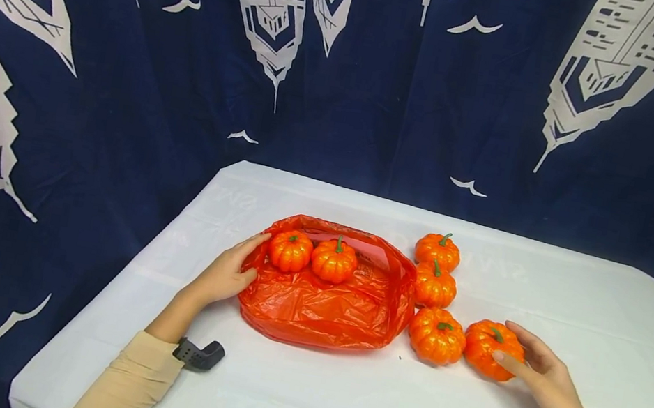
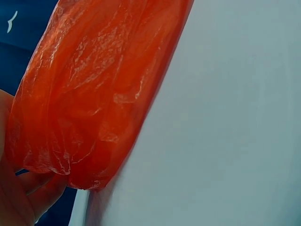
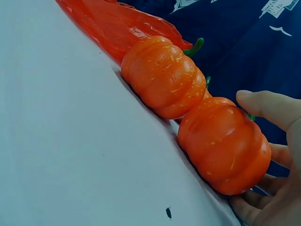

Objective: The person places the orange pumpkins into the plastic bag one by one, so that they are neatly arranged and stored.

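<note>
Two small orange toy pumpkins, one on the left (image 1: 290,251) and one on the right (image 1: 334,260), sit inside an open red plastic bag (image 1: 311,307). My left hand (image 1: 228,272) holds the bag by its left rim; the thumb overlaps the inner side, and in the left wrist view the bag hides the fingertips. On the right, my right hand (image 1: 543,374) grips the outermost pumpkin (image 3: 225,146), thumb over its near side and fingers around the back. That pumpkin is low at the tabletop, right beside a neighbouring pumpkin (image 1: 436,337) near the bag.
Two more pumpkins, a far one (image 1: 435,250) and a nearer one (image 1: 434,288), line the bag's right side. Everything stands on a white-covered table (image 1: 335,403). Behind hangs a navy cloth (image 1: 391,115) with white building prints. A black wristband (image 1: 198,355) circles my left wrist.
</note>
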{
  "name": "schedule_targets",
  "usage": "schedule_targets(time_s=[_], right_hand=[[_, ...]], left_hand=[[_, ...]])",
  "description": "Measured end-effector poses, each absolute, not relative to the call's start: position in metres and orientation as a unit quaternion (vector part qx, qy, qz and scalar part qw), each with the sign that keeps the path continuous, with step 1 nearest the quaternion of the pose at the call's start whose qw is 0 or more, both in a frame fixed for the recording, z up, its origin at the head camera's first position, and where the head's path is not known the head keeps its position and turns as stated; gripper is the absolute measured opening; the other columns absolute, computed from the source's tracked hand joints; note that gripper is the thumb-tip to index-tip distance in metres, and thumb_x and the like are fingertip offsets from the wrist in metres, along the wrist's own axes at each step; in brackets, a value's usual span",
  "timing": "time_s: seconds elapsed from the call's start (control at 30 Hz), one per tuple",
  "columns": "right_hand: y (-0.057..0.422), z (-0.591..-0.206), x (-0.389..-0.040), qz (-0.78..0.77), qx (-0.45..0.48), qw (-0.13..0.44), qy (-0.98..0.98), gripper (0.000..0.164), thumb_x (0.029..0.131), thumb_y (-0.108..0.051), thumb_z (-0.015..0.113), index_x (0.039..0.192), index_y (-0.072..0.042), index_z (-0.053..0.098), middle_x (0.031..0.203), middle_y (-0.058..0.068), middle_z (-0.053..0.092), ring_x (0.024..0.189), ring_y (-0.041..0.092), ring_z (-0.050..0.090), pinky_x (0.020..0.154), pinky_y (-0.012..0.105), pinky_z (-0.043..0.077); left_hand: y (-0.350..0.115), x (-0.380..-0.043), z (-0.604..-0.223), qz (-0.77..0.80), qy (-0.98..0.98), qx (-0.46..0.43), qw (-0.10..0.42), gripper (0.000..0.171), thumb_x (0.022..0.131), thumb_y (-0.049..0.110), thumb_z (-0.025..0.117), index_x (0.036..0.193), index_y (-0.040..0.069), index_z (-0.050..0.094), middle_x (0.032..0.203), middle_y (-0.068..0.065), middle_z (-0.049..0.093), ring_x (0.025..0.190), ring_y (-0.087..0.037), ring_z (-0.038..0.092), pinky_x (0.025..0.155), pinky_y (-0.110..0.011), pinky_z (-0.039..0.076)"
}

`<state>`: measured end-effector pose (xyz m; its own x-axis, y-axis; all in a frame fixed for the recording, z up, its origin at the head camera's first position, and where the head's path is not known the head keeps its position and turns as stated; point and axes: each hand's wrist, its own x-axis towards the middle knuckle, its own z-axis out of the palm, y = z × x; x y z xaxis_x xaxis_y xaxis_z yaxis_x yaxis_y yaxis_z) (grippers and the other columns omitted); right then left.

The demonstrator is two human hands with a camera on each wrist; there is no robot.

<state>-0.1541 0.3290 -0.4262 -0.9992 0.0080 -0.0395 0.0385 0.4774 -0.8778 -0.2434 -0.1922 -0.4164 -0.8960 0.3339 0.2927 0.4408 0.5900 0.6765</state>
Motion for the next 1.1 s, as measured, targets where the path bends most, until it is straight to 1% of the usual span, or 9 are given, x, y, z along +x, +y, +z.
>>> schedule_targets(time_s=[0.03,0.07,0.1,0.17,0.37,0.73,0.83,0.97,1.1], right_hand=[[0.329,-0.427,-0.154,-0.513,0.010,0.016,0.858,0.066,0.097,-0.029,0.059,0.153,-0.010,0.031,0.150,-0.002,0.037,0.119,-0.008,0.039,0.091,0.009,0.038],[0.329,-0.428,-0.154,-0.513,0.006,0.015,0.858,0.065,0.096,-0.028,0.060,0.153,-0.010,0.032,0.147,-0.004,0.039,0.112,-0.014,0.040,0.082,0.004,0.038],[0.329,-0.428,-0.155,-0.520,0.002,0.014,0.854,0.065,0.096,-0.026,0.061,0.152,-0.010,0.032,0.145,-0.006,0.040,0.108,-0.017,0.041,0.082,0.004,0.039],[0.329,-0.430,-0.155,-0.532,-0.007,0.011,0.847,0.065,0.096,-0.023,0.062,0.152,-0.008,0.032,0.142,-0.007,0.040,0.106,-0.019,0.043,0.082,0.005,0.041],[0.329,-0.433,-0.156,-0.534,-0.004,0.009,0.846,0.066,0.095,-0.023,0.063,0.152,-0.006,0.032,0.145,0.004,0.039,0.104,-0.019,0.044,0.082,0.005,0.042],[0.332,-0.434,-0.156,-0.551,0.007,0.002,0.834,0.065,0.095,-0.021,0.063,0.151,-0.004,0.033,0.137,-0.010,0.043,0.103,-0.018,0.046,0.082,0.006,0.044],[0.333,-0.433,-0.157,-0.557,0.013,0.004,0.830,0.065,0.095,-0.021,0.063,0.151,-0.005,0.033,0.135,-0.014,0.042,0.103,-0.018,0.045,0.082,0.005,0.044],[0.332,-0.429,-0.157,-0.560,0.020,0.004,0.828,0.065,0.095,-0.023,0.064,0.152,-0.010,0.035,0.137,-0.014,0.042,0.103,-0.017,0.045,0.081,0.006,0.044],[0.331,-0.421,-0.158,-0.578,0.009,-0.003,0.816,0.062,0.095,-0.019,0.064,0.151,-0.013,0.038,0.131,-0.020,0.044,0.103,-0.015,0.048,0.080,0.008,0.047]], left_hand=[[-0.192,-0.243,-0.417,-0.397,-0.889,-0.219,0.068,0.068,0.083,-0.005,0.052,0.148,0.001,0.037,0.151,-0.024,0.035,0.138,-0.042,0.033,0.112,-0.056,0.026],[-0.192,-0.243,-0.417,-0.397,-0.889,-0.219,0.068,0.068,0.083,-0.005,0.052,0.148,0.001,0.037,0.151,-0.024,0.035,0.138,-0.042,0.033,0.112,-0.056,0.026],[-0.192,-0.243,-0.417,-0.396,-0.889,-0.219,0.068,0.067,0.083,-0.005,0.052,0.148,0.001,0.037,0.151,-0.024,0.035,0.138,-0.042,0.033,0.112,-0.056,0.026],[-0.193,-0.243,-0.417,-0.396,-0.889,-0.219,0.068,0.067,0.083,-0.005,0.051,0.148,0.001,0.037,0.151,-0.024,0.035,0.138,-0.042,0.033,0.111,-0.056,0.026],[-0.193,-0.244,-0.418,-0.394,-0.890,-0.220,0.069,0.068,0.082,-0.005,0.051,0.148,0.001,0.037,0.152,-0.024,0.034,0.138,-0.041,0.032,0.112,-0.056,0.026],[-0.191,-0.244,-0.419,-0.396,-0.890,-0.217,0.065,0.068,0.083,-0.005,0.052,0.148,0.001,0.037,0.152,-0.023,0.034,0.139,-0.041,0.032,0.112,-0.056,0.026],[-0.191,-0.244,-0.418,-0.396,-0.890,-0.216,0.065,0.068,0.083,-0.005,0.052,0.148,0.001,0.037,0.152,-0.023,0.034,0.138,-0.041,0.032,0.111,-0.056,0.026],[-0.191,-0.245,-0.417,-0.395,-0.891,-0.216,0.064,0.067,0.083,-0.005,0.052,0.149,0.001,0.036,0.152,-0.023,0.034,0.138,-0.041,0.033,0.111,-0.056,0.027],[-0.192,-0.244,-0.416,-0.394,-0.892,-0.215,0.062,0.067,0.083,-0.004,0.052,0.148,0.001,0.037,0.152,-0.023,0.034,0.139,-0.041,0.032,0.112,-0.055,0.026]])
